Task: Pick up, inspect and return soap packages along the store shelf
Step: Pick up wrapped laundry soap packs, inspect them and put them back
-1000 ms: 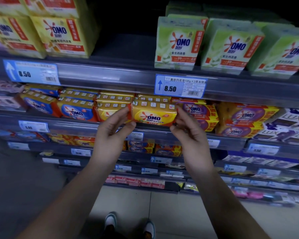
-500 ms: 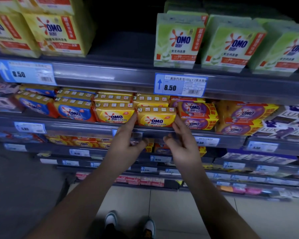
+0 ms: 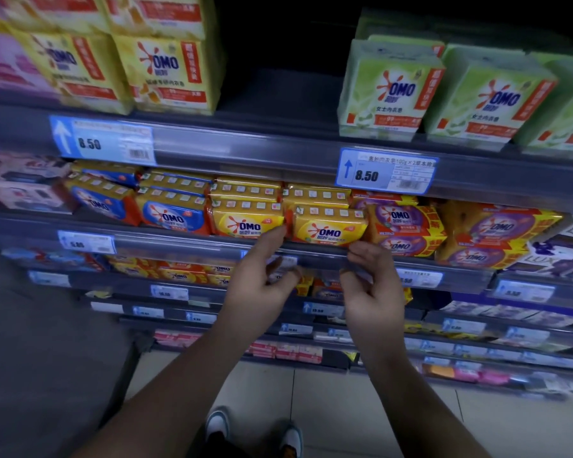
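2 bare hands are raised before the middle shelf [image 3: 186, 241], and nothing is gripped by either. The left hand [image 3: 262, 289] is seen with its forefinger [image 3: 273, 238] stretched upward, the tip laid at the lower left corner of the yellow soap package [image 3: 328, 228], at the seam with the neighbouring yellow package [image 3: 245, 221]; its other fingers are loosely curled. The right hand [image 3: 372, 289] is held just under the package's right end, fingers relaxed and half bent by the shelf's front rail; whether the package is touched cannot be told. The yellow soap package is set in the front row at the shelf's edge, between the neighbouring yellow package and the purple packs [image 3: 402, 226]. 1 price label [image 3: 386, 173] marked 8.50 is fixed on the rail above it.
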Demonstrator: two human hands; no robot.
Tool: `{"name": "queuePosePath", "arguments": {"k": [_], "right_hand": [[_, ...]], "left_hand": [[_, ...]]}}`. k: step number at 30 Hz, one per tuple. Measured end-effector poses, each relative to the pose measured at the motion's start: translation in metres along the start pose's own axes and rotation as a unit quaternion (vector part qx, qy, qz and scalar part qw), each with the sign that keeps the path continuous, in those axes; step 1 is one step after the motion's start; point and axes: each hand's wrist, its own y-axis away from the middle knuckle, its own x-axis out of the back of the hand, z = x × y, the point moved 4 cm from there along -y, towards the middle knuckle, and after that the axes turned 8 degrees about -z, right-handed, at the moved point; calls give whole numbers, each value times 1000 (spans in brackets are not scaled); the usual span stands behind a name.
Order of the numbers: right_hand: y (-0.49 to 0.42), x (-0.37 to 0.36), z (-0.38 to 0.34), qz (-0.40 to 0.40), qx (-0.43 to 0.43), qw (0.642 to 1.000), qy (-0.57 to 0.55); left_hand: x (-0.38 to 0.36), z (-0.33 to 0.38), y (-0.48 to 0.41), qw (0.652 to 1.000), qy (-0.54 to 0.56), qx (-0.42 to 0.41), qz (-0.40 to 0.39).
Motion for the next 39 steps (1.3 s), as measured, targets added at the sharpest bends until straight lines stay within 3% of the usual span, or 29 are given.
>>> {"name": "queuePosePath", "arguments": {"k": [3, 5, 7, 13, 27, 34, 39], "right_hand": [[4, -29, -7, -87, 4, 996, 19], [4, -55, -9, -165, -34, 986, 20], [3, -75, -10, -190, -57, 980, 14], [-6, -97, -12, -149, -75, 986, -12], [-7, -91, -6, -109, -66, 990, -61], [-1, -79, -21, -98, 13, 991, -91], [-4, -54, -29, -90, 10, 989, -117]], "left_hand": [[32, -14, 15, 992, 18, 8, 125], [48, -23, 18, 985, 42, 36, 161], [58, -29, 16, 983, 51, 58, 167], [66, -31, 7, 990, 36, 51, 126], [78, -30, 21, 980, 78, -27, 182], [85, -26, 32, 973, 124, -62, 186], [85, -25, 38, 959, 224, -36, 167]]}}
